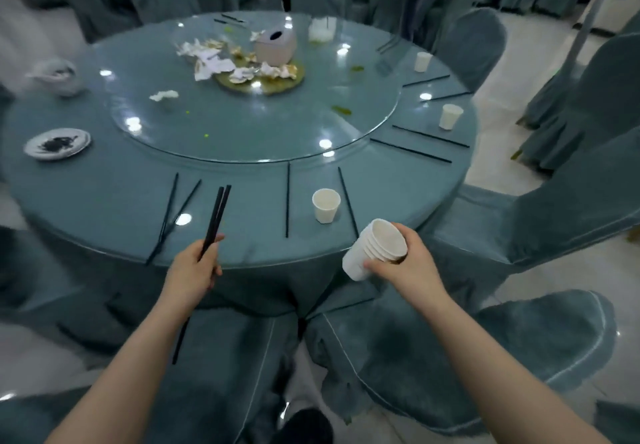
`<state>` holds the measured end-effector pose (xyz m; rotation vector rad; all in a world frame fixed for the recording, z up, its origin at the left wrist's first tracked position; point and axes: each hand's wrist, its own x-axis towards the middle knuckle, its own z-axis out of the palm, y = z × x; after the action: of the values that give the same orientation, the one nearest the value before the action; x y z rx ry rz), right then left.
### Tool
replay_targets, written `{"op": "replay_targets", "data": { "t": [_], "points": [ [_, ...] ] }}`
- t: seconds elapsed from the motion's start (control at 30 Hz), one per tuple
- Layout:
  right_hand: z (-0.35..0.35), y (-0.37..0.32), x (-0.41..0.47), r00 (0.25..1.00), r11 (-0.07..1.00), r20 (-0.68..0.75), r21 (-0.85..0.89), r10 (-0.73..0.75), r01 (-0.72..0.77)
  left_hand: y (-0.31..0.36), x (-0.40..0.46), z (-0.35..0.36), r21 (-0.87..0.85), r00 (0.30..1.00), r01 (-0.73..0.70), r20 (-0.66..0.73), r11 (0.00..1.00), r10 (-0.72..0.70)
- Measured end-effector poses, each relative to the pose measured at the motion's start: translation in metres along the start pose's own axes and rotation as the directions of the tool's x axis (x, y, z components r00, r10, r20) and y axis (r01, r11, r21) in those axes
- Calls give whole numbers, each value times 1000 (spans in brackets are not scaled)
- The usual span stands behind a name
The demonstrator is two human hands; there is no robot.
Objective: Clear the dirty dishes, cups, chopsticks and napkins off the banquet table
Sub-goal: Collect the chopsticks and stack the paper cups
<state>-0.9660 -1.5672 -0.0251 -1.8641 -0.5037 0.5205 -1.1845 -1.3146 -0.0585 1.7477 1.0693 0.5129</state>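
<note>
Holding chopsticks (215, 216) left, stacked cups (375, 249) right

Both arms outstretched, left grip (194, 267) and right grip (408, 263) closed.

A cup (326, 205) stands on the table (104, 201) between two chopsticks (287, 199), before the turntable (242, 125).

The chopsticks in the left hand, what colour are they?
Black chopsticks, clearest in the head view.
</note>
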Motion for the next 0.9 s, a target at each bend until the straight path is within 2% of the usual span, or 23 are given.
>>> {"op": "replay_targets", "data": {
  "t": [0.13, 0.47, 0.67, 0.77, 0.9],
  "points": [
    [17, -10, 54, 1000, 1000, 2, -6, -23, 23, -16, 52, -13, 92, 980, 25, -199, 995, -6],
    [66, -13, 188, 998, 995, 46, -91, -38, 42, -64, 195, -35, 374, 937, 265, -317, 889, -147],
    [87, 14, 210, 988, 978, 153, -208, 3, 29, -82, 225, -36, 507, 878, 472, -342, 722, -334],
    [93, 23, 213, 984, 967, 170, -239, -48, 89, -89, 237, -35, 601, 882, 471, -326, 646, -340],
    [93, 27, 223, 977, 970, 212, -234, -7, 58, -85, 248, -27, 682, 903, 427, -279, 594, -328]
  ]
}}
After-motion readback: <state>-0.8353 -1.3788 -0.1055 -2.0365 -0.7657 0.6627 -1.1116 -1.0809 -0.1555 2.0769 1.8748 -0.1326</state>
